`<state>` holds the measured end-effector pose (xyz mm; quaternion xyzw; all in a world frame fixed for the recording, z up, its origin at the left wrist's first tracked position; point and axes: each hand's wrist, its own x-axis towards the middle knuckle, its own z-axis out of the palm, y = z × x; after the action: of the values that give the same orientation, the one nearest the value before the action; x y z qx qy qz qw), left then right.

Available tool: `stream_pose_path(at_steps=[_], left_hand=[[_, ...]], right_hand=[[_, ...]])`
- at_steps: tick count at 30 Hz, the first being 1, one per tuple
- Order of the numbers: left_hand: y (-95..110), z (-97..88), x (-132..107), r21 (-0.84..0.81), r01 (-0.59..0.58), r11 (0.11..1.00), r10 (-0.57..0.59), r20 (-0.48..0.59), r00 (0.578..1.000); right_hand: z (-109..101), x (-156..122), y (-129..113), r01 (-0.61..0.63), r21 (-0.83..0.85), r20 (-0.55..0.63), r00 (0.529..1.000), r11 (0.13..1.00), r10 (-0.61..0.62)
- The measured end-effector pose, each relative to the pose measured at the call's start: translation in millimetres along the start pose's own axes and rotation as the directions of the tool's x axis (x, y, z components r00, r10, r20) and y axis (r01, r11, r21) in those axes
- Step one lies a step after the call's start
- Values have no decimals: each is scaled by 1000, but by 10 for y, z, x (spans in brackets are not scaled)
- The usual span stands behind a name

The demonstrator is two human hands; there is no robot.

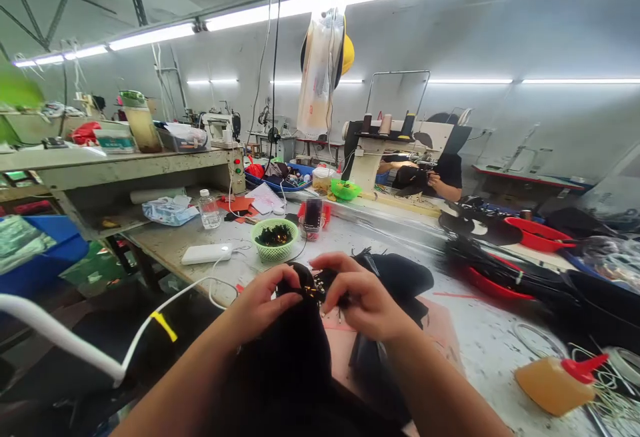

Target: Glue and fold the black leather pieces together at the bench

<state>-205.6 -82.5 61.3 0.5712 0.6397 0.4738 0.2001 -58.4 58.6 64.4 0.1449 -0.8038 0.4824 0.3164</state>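
In front of my body, my left hand [267,300] pinches the edge of a piece of black fabric [300,330] between thumb and fingers. Close beside it on the right, my right hand [363,297] is curled with its fingertips around something small and dark. Between the two hands shine small metal pieces [314,288]; whether they are fixed to the fabric I cannot tell. More black fabric pieces [400,274] lie on the table just beyond my right hand. A light green basket [274,250] filled with small black and gold-coloured parts stands beyond my left hand.
A glue bottle with a red nozzle [557,384] lies at the right. Behind the basket are a phone [313,214], a clear bottle [209,210] and a white power bank [207,254]. A white curved tube [60,330] crosses the left. Another person [447,180] works at a sewing machine beyond.
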Motion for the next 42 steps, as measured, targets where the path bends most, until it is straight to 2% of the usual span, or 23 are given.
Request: stream_pose_path(at_steps=[2, 5, 7, 11, 17, 22, 25, 28, 33, 35, 38, 42], left_hand=[[-58, -15, -30, -50, -20, 999, 20, -1, 1000], [-58, -42, -62, -89, -52, 995, 50, -21, 999], [-10, -58, -78, -59, -58, 997, 56, -33, 998], [99, -84, -126, 90, -32, 995, 35, -26, 999], [166, -90, -179, 254, -87, 963, 91, -3, 996], [185, -39, -171, 213, -91, 973, 102, -41, 994], [188, 20, -185, 148, -82, 986, 98, -102, 990], [184, 79, -214, 105, -55, 993, 72, -176, 982], [188, 134, -197, 67, 8, 998, 6, -206, 979], [199, 122, -161, 63, 20, 998, -9, -171, 985], [209, 60, -95, 67, 32, 997, -30, -32, 999], [181, -37, -5, -16, 50, 999, -47, 118, 992]], right_hand=[[-32, 28, 39, -106, 85, 30, 994, 991, 104], [-35, 106, 108, -195, 83, 175, 968, 977, 178], [-9, 138, 127, -167, 8, 228, 960, 986, 161], [45, 110, 84, -127, -172, 166, 974, 977, 156], [81, 82, -35, -58, -251, 128, 987, 966, 92], [89, 96, -88, -70, -302, 127, 985, 951, 113], [81, 95, -124, -74, -341, 136, 983, 937, 127], [70, 105, -149, -56, -371, 200, 970, 927, 138], [37, 131, -120, -70, -370, 292, 938, 926, 188], [13, 123, -96, -112, -328, 302, 929, 938, 216], [-36, 91, -69, -214, -221, 264, 926, 952, 270], [-115, 64, -45, -312, -106, 215, 920, 944, 328]])
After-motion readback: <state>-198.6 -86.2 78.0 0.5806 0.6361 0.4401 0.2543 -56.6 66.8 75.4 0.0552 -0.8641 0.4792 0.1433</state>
